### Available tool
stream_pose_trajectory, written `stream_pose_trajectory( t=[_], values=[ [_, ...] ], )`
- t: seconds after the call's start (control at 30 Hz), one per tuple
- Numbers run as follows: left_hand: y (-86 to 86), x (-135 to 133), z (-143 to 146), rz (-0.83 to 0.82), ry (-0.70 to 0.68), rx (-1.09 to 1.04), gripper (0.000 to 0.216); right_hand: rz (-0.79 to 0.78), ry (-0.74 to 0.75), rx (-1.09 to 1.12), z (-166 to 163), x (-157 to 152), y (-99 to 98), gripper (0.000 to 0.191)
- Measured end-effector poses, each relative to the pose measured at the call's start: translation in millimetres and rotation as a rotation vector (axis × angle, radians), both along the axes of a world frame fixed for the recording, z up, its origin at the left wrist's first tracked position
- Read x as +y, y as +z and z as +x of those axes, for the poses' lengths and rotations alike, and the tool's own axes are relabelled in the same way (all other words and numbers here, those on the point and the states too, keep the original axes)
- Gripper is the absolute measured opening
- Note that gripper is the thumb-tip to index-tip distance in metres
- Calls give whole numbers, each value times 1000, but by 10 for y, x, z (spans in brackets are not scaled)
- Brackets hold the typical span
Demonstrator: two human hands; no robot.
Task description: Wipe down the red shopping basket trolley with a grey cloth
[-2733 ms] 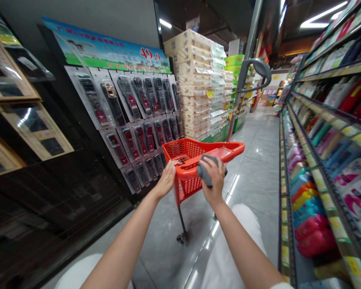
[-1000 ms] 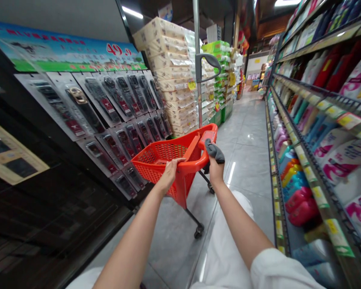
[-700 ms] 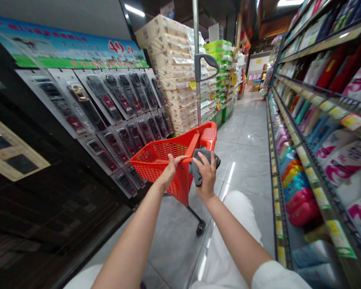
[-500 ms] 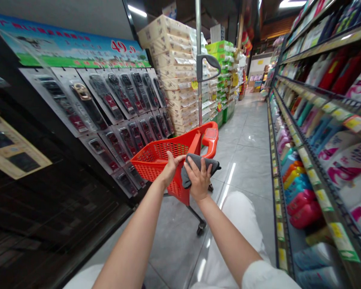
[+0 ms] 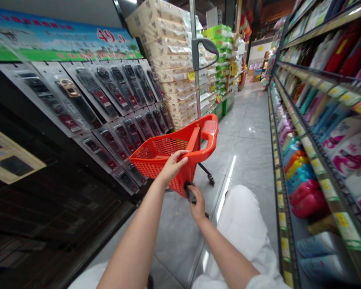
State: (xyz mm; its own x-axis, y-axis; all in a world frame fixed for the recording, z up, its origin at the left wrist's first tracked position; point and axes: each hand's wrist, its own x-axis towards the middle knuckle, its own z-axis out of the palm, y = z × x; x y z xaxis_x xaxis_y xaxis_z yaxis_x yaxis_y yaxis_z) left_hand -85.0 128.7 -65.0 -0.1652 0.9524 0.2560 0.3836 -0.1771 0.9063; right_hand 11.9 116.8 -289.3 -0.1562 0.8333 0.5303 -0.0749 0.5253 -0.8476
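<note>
A red plastic shopping cart (image 5: 165, 154) on wheels stands in the aisle ahead of me, its tall grey pull handle (image 5: 200, 52) upright. My left hand (image 5: 172, 166) grips the near rim of the basket, fingers curled over the edge. Low at the cart's near corner, my right hand (image 5: 196, 202) presses a dark grey cloth (image 5: 189, 192) against the basket's bottom. Only a small part of the cloth shows above the fingers.
Black packaged goods hang on a display wall (image 5: 108, 100) to the left. Stacked boxes (image 5: 171, 56) rise behind the cart. Shelves of colourful bottles and bags (image 5: 319, 132) run along the right. The grey tiled aisle (image 5: 246, 136) stretches ahead. My white-trousered knee (image 5: 243, 224) is below.
My right hand with the cloth has gone from the cart's top rim down to its lower near corner. The left hand stays on the rim. The view has tilted down a little.
</note>
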Motion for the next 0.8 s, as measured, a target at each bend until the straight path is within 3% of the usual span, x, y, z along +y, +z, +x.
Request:
stream_pose_trajectory(
  t=[0.13,0.2,0.27,0.33,0.4,0.47,0.53,0.6,0.67,0.8],
  values=[
    [5,6,35,31,18,-3,36,-333,-268,362,-156,93,457,42],
    [6,6,59,41,40,8,36,-323,-220,411,-260,172,715,48],
    [-4,10,76,49,64,18,38,-286,-121,416,-358,202,820,53],
    [-19,17,82,61,83,24,39,-293,-62,412,-425,180,707,55],
    [-33,21,78,73,92,27,39,-364,-41,392,-438,147,422,56],
    [-39,17,71,76,95,30,40,-525,-42,365,-395,160,108,51],
    [-39,6,66,75,102,36,41,-703,-87,357,-321,234,-74,44],
    [-38,-4,65,81,112,42,42,-783,-178,397,-260,325,-35,45],
    [-43,-10,64,88,117,46,42,-696,-215,461,-249,364,179,50],
    [-57,-17,57,97,115,82,42,-375,2,416,-353,170,551,54]
  ],
)
